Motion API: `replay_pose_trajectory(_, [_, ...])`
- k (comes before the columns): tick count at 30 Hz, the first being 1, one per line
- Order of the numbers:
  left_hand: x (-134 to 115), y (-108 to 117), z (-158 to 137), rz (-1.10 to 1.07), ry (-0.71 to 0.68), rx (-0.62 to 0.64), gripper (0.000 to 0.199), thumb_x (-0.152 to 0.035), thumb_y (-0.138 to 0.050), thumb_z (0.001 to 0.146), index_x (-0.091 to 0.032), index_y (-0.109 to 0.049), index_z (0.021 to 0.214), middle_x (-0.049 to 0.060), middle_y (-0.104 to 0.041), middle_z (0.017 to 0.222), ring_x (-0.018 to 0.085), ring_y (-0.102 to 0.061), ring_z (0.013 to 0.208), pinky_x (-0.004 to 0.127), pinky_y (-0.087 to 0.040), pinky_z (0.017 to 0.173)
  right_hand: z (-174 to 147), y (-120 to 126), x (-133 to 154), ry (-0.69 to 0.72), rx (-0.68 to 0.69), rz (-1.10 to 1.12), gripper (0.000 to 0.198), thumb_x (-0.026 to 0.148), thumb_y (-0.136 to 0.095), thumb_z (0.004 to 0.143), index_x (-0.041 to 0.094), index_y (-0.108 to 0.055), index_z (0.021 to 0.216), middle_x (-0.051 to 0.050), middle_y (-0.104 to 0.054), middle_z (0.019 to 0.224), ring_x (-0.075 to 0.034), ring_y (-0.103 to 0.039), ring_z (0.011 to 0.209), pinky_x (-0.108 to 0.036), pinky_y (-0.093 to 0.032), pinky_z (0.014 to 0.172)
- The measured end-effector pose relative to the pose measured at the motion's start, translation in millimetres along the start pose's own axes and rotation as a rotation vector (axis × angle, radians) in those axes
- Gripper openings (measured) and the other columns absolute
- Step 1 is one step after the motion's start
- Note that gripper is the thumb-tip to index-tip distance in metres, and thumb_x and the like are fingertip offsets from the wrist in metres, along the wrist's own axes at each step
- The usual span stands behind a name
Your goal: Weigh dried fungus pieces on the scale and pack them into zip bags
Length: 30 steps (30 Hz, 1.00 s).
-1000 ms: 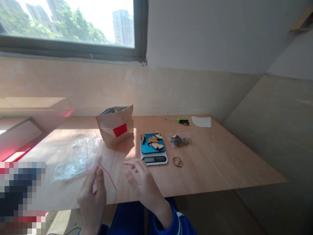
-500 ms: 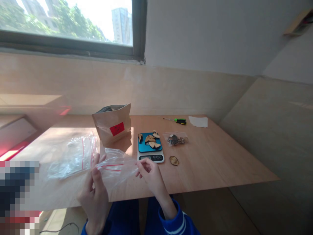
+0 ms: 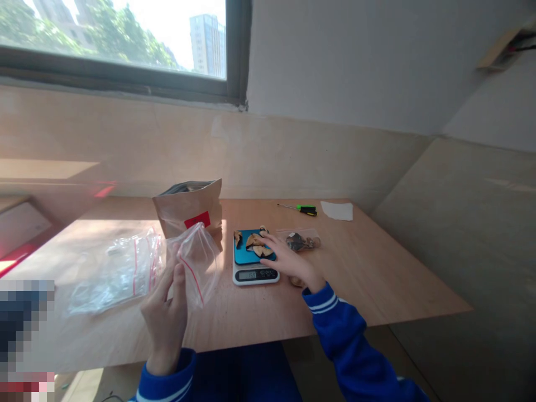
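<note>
Pinched in my left hand (image 3: 166,312) is a clear zip-lock bag (image 3: 201,262) with a red seal line, hanging to the right of my fingers. My right hand (image 3: 288,259) reaches over the digital scale (image 3: 256,276), fingers spread at the dried brown slices (image 3: 253,241) on its blue plate; whether the fingertips touch them I cannot tell. Another dried slice (image 3: 296,281) lies on the table, partly hidden under my right wrist. Beyond that hand rests a filled clear bag (image 3: 298,241) of dark dried pieces.
A brown paper pouch (image 3: 188,204) with a red label stands open behind the left hand. Several clear bags (image 3: 117,273) lie at the left. Toward the back are screwdrivers (image 3: 304,209) and white paper (image 3: 337,210). The wooden table's (image 3: 377,285) front edge runs before my lap.
My right hand has let go of the zip-lock bag and moved right, over the scale. The bag now hangs from my left hand alone, more upright.
</note>
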State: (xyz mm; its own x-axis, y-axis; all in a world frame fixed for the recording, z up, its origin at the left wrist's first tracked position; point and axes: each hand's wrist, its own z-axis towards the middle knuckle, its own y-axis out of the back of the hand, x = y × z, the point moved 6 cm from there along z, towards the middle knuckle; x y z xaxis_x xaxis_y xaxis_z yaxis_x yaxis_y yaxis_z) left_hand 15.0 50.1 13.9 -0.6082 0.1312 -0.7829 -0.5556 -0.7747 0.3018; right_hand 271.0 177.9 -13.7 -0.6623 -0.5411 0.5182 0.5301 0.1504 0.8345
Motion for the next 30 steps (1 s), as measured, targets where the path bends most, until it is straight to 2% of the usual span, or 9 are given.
replay_pose_trajectory(3, [-1.2, -10.9, -2.7, -0.002, 0.036, 0.051, 0.041, -0.042, -0.048, 0.093, -0.026, -0.062, 0.128, 0.004, -0.065, 0.128, 0.022, -0.062, 0.117, 0.036, -0.049, 0.097, 14.3, -13.3, -6.5, 0.025, 0.053, -0.085, 0.054, 0.022, -0.066, 0.085, 0.022, -0.052, 0.137, -0.014, -0.047, 0.147, -0.029, -0.036, 0.141, -0.051, -0.029, 0.115])
replay_pose_trajectory(7, [-1.2, -22.2, -7.1, -0.031, 0.105, 0.095, 0.041, -0.043, -0.047, 0.094, -0.027, -0.062, 0.129, 0.004, -0.065, 0.129, 0.023, -0.059, 0.121, 0.037, -0.048, 0.098, 21.9, -23.1, -9.9, 0.056, -0.009, -0.091, 0.045, 0.016, -0.063, 0.086, 0.018, -0.057, 0.131, -0.015, -0.054, 0.140, -0.026, -0.043, 0.137, -0.047, -0.033, 0.114])
replay_pose_trajectory(10, [4.0, -24.9, -9.7, 0.037, 0.220, 0.103, 0.042, -0.045, -0.045, 0.094, -0.026, -0.065, 0.125, 0.007, -0.072, 0.115, 0.025, -0.066, 0.108, 0.035, -0.053, 0.084, 22.4, -26.3, -12.6, 0.066, -0.044, -0.058, 0.043, 0.013, -0.062, 0.085, 0.016, -0.060, 0.127, -0.016, -0.058, 0.135, -0.025, -0.050, 0.131, -0.045, -0.037, 0.112])
replay_pose_trajectory(15, [10.6, -23.9, -11.7, 0.126, 0.322, 0.124, 0.043, -0.047, -0.044, 0.093, -0.025, -0.068, 0.120, 0.008, -0.076, 0.093, 0.025, -0.069, 0.088, 0.032, -0.049, 0.066, 20.1, -27.5, -12.5, 0.058, -0.064, -0.052, 0.041, 0.008, -0.062, 0.081, 0.013, -0.063, 0.122, -0.016, -0.062, 0.128, -0.026, -0.053, 0.126, -0.043, -0.042, 0.108])
replay_pose_trajectory(18, [12.1, -25.1, -13.7, 0.121, 0.340, 0.147, 0.044, -0.049, -0.044, 0.092, -0.023, -0.071, 0.115, 0.006, -0.072, 0.074, 0.022, -0.066, 0.070, 0.030, -0.044, 0.058, 18.0, -24.6, -9.4, 0.056, -0.092, -0.040, 0.041, 0.006, -0.061, 0.080, 0.014, -0.064, 0.120, -0.015, -0.062, 0.126, -0.025, -0.056, 0.123, -0.041, -0.043, 0.106])
replay_pose_trajectory(21, [12.2, -27.4, -16.2, 0.114, 0.340, 0.169, 0.049, -0.054, -0.041, 0.091, -0.022, -0.073, 0.110, 0.003, -0.067, 0.062, 0.021, -0.061, 0.059, 0.029, -0.040, 0.054, 15.3, -17.4, -5.2, 0.064, -0.130, 0.017, 0.030, 0.008, -0.058, 0.083, 0.016, -0.069, 0.110, -0.013, -0.067, 0.116, -0.023, -0.062, 0.114, -0.039, -0.046, 0.101])
replay_pose_trajectory(24, [12.9, -29.1, -18.2, 0.104, 0.349, 0.188, 0.051, -0.056, -0.039, 0.091, -0.024, -0.073, 0.109, 0.003, -0.068, 0.064, 0.022, -0.062, 0.062, 0.030, -0.041, 0.056, 12.3, -8.9, -3.6, 0.056, -0.145, 0.101, 0.020, 0.015, -0.054, 0.089, 0.016, -0.072, 0.100, -0.011, -0.072, 0.105, -0.021, -0.067, 0.101, -0.035, -0.050, 0.092])
replay_pose_trajectory(27, [14.4, -30.1, -19.7, 0.095, 0.375, 0.202, 0.052, -0.057, -0.039, 0.091, -0.024, -0.074, 0.109, 0.004, -0.070, 0.068, 0.023, -0.064, 0.068, 0.031, -0.041, 0.058, 10.2, -1.6, -4.5, 0.015, -0.166, 0.186, 0.018, 0.023, -0.057, 0.090, 0.018, -0.073, 0.097, -0.009, -0.074, 0.102, -0.021, -0.068, 0.095, -0.035, -0.050, 0.088])
replay_pose_trajectory(30, [14.1, -32.4, -21.9, 0.103, 0.407, 0.219, 0.053, -0.058, -0.039, 0.090, -0.023, -0.074, 0.107, 0.006, -0.071, 0.070, 0.024, -0.065, 0.070, 0.031, -0.041, 0.059, 9.0, 7.5, 0.0, -0.070, -0.283, 0.307, 0.018, 0.029, -0.061, 0.088, 0.019, -0.074, 0.093, -0.007, -0.075, 0.097, -0.021, -0.069, 0.091, -0.035, -0.052, 0.083])
